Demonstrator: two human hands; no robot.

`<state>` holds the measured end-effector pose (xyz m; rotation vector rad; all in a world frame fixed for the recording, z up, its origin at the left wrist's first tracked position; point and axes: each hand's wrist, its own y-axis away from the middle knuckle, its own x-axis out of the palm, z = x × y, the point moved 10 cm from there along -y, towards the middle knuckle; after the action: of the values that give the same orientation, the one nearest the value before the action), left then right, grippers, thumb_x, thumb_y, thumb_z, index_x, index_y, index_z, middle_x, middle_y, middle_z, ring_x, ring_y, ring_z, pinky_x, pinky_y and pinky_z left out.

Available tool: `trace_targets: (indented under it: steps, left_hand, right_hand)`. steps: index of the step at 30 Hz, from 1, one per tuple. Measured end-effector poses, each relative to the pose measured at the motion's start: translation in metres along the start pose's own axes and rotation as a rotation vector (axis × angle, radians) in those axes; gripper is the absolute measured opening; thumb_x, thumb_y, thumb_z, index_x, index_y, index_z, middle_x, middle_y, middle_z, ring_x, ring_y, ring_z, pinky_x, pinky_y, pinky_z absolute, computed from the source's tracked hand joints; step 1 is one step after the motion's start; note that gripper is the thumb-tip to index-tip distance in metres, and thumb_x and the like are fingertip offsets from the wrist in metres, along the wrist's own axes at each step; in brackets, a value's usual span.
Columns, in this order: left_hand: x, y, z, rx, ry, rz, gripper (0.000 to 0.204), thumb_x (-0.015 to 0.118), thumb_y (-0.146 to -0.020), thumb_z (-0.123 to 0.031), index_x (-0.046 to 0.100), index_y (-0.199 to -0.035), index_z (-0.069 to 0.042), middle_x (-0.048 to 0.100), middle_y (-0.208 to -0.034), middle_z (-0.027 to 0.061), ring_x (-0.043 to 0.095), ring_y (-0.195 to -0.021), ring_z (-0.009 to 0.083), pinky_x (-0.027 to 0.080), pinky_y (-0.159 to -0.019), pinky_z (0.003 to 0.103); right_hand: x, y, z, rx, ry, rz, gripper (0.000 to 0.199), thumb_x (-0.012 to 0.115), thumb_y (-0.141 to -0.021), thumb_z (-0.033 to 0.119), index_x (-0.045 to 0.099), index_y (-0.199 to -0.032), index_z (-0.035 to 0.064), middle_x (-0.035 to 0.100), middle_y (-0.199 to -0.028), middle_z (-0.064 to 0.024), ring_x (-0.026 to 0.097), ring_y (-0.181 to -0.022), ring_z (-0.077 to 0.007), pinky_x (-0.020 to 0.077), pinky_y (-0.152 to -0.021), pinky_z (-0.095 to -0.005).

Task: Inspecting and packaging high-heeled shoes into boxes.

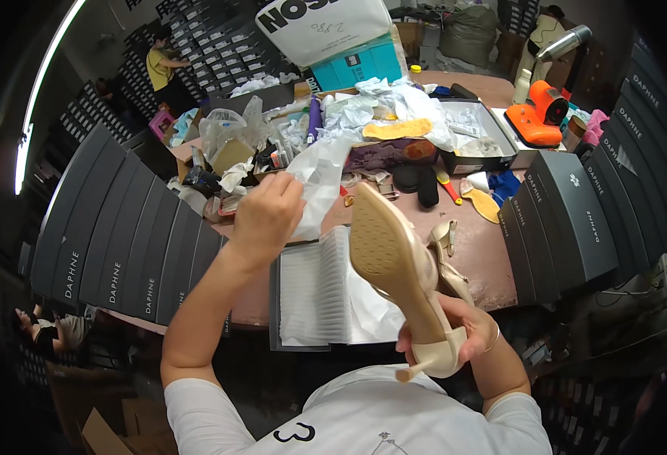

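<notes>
My right hand (470,334) grips a beige high-heeled shoe (394,258) by its heel end. The shoe is tipped up, its tan textured sole facing me and the toe pointing away. My left hand (271,212) is raised, fingers pinched on a sheet of thin white tissue paper (320,186) that hangs to the right of it. Below, on the table, lies an open dark grey shoebox (275,307) holding a ridged white packing sheet (314,288) and white paper (371,307). A second beige shoe (455,282) rests on the table, partly hidden behind the held one.
Stacked dark grey shoeboxes (121,235) flank the left side, and more boxes (568,220) rise on the right. Crumpled paper (382,102), a yellow-red brush (448,186) and an orange device (534,117) lie farther back. A person in yellow (160,68) stands far off.
</notes>
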<state>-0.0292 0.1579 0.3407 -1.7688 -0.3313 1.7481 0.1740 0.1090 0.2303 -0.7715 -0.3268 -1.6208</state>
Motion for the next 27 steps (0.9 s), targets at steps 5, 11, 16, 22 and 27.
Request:
trace_targets:
  steps: [5,11,16,22,27]
  left_hand:
    - [-0.023,0.052,-0.066,0.132,0.475,-0.110,0.023,0.067,-0.066,0.007,0.058,-0.085,-0.002,0.059,-0.096,0.0111,0.060,-0.085,0.0287,0.052,-0.071,0.036]
    - [0.032,0.085,-0.021,-0.041,0.091,0.064,0.014,0.061,-0.070,0.000,0.063,-0.084,-0.003,0.060,-0.101,0.0079,0.058,-0.090,0.0246,0.052,-0.068,0.034]
    - [0.059,0.085,-0.045,-0.025,0.284,0.160,0.021,0.060,-0.072,-0.002,0.061,-0.093,-0.003,0.060,-0.106,0.0088,0.063,-0.084,0.0257,0.053,-0.068,0.036]
    - [0.047,0.086,-0.072,-0.059,0.505,0.270,0.024,0.059,-0.074,0.000,0.058,-0.098,-0.002,0.059,-0.117,0.0130,0.065,-0.077,0.0296,0.054,-0.064,0.037]
    - [-0.016,0.093,-0.135,0.273,0.586,0.080,0.016,0.064,-0.079,-0.009,0.067,-0.093,-0.002,0.059,-0.125,0.0163,0.058,-0.059,0.0127,0.050,-0.050,0.026]
  right_hand:
    - [-0.001,-0.035,-0.015,0.168,-0.067,-0.021,0.089,0.072,-0.078,0.037,0.023,-0.144,0.0024,0.056,-0.117,-0.0166,0.062,-0.098,-0.0220,0.0551,-0.077,-0.0330]
    - [-0.085,-0.024,-0.075,0.021,-0.145,-0.297,0.078,0.062,-0.083,0.043,0.030,-0.139,-0.0011,0.054,-0.116,-0.0205,0.065,-0.084,-0.0271,0.0562,-0.055,-0.0295]
    - [-0.069,-0.003,-0.104,0.008,-0.358,-0.160,0.090,0.064,-0.078,0.048,0.025,-0.141,-0.0026,0.053,-0.117,-0.0222,0.064,-0.082,-0.0290,0.0530,-0.047,-0.0272]
    - [-0.066,-0.002,-0.097,0.036,-0.345,-0.082,0.088,0.070,-0.075,0.043,0.030,-0.138,-0.0032,0.054,-0.116,-0.0197,0.064,-0.085,-0.0278,0.0555,-0.055,-0.0318]
    - [-0.041,-0.023,-0.078,0.000,-0.199,-0.382,0.061,0.064,-0.085,0.026,0.039,-0.137,0.0032,0.054,-0.124,-0.0125,0.058,-0.106,-0.0251,0.0530,-0.082,-0.0366]
